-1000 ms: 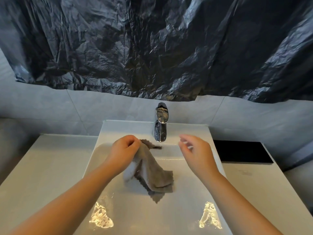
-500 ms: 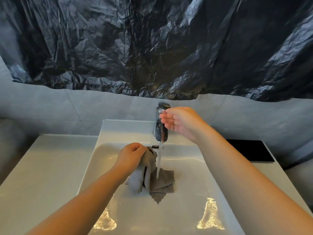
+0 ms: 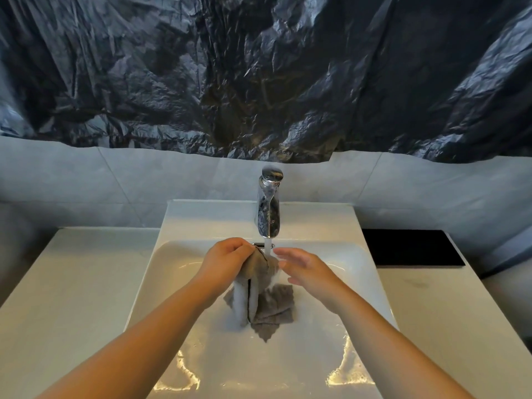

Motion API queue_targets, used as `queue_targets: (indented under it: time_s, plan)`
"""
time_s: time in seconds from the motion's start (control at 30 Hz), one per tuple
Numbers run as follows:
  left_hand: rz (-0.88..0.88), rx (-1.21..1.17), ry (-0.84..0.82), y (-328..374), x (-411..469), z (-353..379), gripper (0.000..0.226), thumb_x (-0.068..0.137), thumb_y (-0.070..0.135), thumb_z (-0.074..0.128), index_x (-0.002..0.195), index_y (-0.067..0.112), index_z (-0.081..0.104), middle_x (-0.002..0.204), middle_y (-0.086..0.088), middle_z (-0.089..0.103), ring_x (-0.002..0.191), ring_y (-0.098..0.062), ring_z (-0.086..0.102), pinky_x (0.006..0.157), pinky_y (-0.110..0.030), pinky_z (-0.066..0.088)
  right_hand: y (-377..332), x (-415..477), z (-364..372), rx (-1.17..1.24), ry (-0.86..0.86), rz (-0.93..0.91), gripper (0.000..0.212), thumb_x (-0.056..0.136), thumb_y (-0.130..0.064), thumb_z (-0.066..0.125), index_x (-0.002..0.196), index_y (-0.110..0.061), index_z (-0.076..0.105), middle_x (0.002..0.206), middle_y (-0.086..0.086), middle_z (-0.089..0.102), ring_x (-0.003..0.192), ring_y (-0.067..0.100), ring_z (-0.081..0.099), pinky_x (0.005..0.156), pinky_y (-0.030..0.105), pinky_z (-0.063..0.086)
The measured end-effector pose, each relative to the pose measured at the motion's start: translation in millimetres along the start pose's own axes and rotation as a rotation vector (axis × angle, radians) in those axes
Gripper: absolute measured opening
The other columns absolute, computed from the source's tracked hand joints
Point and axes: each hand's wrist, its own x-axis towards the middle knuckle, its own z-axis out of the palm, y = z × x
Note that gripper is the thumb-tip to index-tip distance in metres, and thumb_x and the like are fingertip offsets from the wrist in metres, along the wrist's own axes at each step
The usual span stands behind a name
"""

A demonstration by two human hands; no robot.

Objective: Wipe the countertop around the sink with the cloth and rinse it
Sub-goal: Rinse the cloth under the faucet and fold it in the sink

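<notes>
A grey-brown cloth (image 3: 263, 298) hangs over the white sink (image 3: 172, 283), its lower end lying on the basin floor. My left hand (image 3: 227, 259) grips the cloth's top, right under the chrome tap (image 3: 269, 207). Water runs from the spout onto the cloth between my hands. My right hand (image 3: 305, 266) is beside the cloth on the right, fingers straight, fingertips close to or touching the wet cloth. The pale countertop (image 3: 72, 283) spreads to both sides of the sink.
A black flat slab (image 3: 411, 249) lies on the counter right of the sink. Crumpled black plastic sheeting (image 3: 259, 76) covers the wall above grey tiles. The sink's front holds bright reflections and a film of water.
My right hand left the tap handle and came down beside the cloth. Water keeps running. My left hand raised the cloth's top into the stream.
</notes>
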Motion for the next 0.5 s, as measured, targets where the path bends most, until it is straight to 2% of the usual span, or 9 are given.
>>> queue_targets:
  time_s: [0.1,0.17,0.27,0.37,0.43,0.5]
  plan:
    - [0.007,-0.021,0.017,0.6,-0.2,-9.8,0.025,0.092,0.020,0.051,0.076,0.017,0.070,0.067,0.006,0.063,0.069,-0.014,0.055,0.065,-0.027,0.045,0.0,2.7,4.9,-0.042,-0.036,0.005,0.011,0.094,-0.028,0.057,0.095,-0.028,0.068,0.106,-0.008,0.068,0.106,0.013,0.060,0.100,0.038,0.046]
    - [0.004,-0.006,0.034,-1.5,-0.4,-15.5,0.025,0.093,0.022,0.051,0.076,0.018,0.069,0.071,0.003,0.064,0.072,-0.015,0.056,0.063,-0.027,0.044,-1.9,4.0,7.0,-0.086,-0.016,-0.025,0.014,0.094,-0.029,0.056,0.088,-0.023,0.067,0.096,-0.004,0.069,0.098,0.015,0.062,0.098,0.039,0.048]
    - [0.006,0.092,0.045,-7.3,-1.0,-21.7,0.019,0.090,0.038,0.057,0.088,0.021,0.065,0.084,0.000,0.066,0.083,-0.017,0.060,0.068,-0.030,0.047,-8.3,7.2,11.2,-0.063,0.063,-0.122,0.011,0.092,-0.026,0.060,0.086,-0.021,0.069,0.087,-0.002,0.069,0.084,0.013,0.063,0.088,0.037,0.052]
    - [-0.003,0.234,-0.098,-9.0,-2.2,-22.6,0.030,0.079,0.052,0.068,0.099,0.029,0.063,0.088,0.004,0.067,0.083,-0.009,0.062,0.063,-0.021,0.045,-17.2,9.9,16.0,-0.036,0.122,-0.211,0.006,0.088,-0.023,0.066,0.083,-0.023,0.070,0.079,-0.006,0.068,0.074,0.007,0.060,0.071,0.024,0.048]
    - [0.049,0.307,-0.187,-8.2,-1.9,-18.0,0.022,0.081,0.047,0.067,0.087,0.026,0.070,0.078,0.008,0.066,0.073,-0.006,0.059,0.062,-0.018,0.044,-20.0,11.4,18.9,-0.011,0.145,-0.227,0.005,0.087,-0.026,0.067,0.087,-0.023,0.071,0.082,-0.006,0.068,0.077,0.007,0.061,0.071,0.024,0.049]
    - [0.085,0.290,-0.198,-7.0,-2.0,-14.7,0.022,0.087,0.040,0.063,0.078,0.022,0.071,0.070,0.004,0.063,0.066,-0.009,0.054,0.063,-0.022,0.043,-17.1,13.1,19.6,0.037,0.155,-0.197,0.014,0.088,-0.030,0.066,0.096,-0.020,0.072,0.090,-0.003,0.071,0.085,0.012,0.064,0.079,0.029,0.055]
